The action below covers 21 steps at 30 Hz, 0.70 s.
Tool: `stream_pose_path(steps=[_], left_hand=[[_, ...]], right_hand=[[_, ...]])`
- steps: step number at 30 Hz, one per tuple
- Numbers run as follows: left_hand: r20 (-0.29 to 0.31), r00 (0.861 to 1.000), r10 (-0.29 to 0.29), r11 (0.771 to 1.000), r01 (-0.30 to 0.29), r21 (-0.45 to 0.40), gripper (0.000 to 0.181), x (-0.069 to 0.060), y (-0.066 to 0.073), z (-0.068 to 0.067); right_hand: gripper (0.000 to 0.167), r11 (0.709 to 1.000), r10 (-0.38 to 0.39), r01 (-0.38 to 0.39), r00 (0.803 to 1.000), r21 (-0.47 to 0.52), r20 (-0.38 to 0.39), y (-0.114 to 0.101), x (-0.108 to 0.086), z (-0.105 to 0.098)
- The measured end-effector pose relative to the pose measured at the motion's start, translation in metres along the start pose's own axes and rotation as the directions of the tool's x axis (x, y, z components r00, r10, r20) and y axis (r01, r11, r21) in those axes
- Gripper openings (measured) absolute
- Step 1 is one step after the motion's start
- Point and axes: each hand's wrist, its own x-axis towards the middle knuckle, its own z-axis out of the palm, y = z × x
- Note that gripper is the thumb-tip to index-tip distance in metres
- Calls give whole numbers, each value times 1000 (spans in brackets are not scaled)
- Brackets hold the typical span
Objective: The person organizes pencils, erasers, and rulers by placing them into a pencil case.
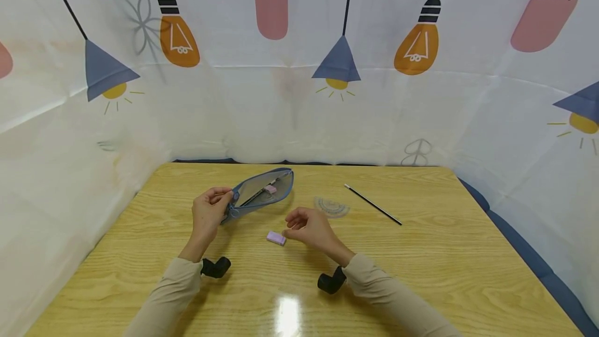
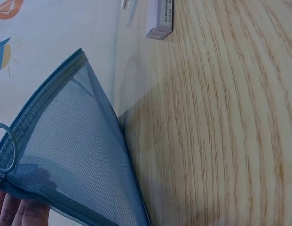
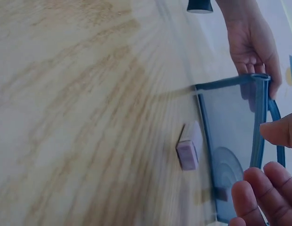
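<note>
Behind everything hangs a white cloth [image 1: 243, 118] printed with lamps and light bulbs, and in front of it you work at a wood-grain table [image 1: 444, 280]. The blue mesh pouch [image 1: 256, 183] is left of the table's middle, tilted up at your end, its zip undone and its mouth gaping. Your left hand [image 1: 209, 213] pinches the near left end of that pouch between thumb and fingers. Your right hand [image 1: 312, 228] holds nothing; its fingers are loosely bent, with a gap between thumb and fingertips, just beside the lilac eraser. A black pencil [image 1: 373, 204] with a white end lies slantwise on the right, well apart from both your hands. Inside the pouch you have a dark pen [image 1: 253, 197]. The clear protractor [image 1: 333, 208] lies flat beyond your right hand. The lilac eraser [image 1: 276, 238] rests on the table between your hands, and a small pink eraser [image 1: 270, 189] sits in the pouch.
</note>
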Motion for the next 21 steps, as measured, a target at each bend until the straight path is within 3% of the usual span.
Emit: stream_pose_path(steps=[12,21], left_hand=[[-6,1000,8,1000,-8,-11,19,-1,0,1],[-3,1000,15,1000,-15,0,19,0,-2,0]], right_hand=[[28,998,54,-53,996,-22,64,5,-3,8],[28,997,53,-43,989,-71,136,5,-4,14]])
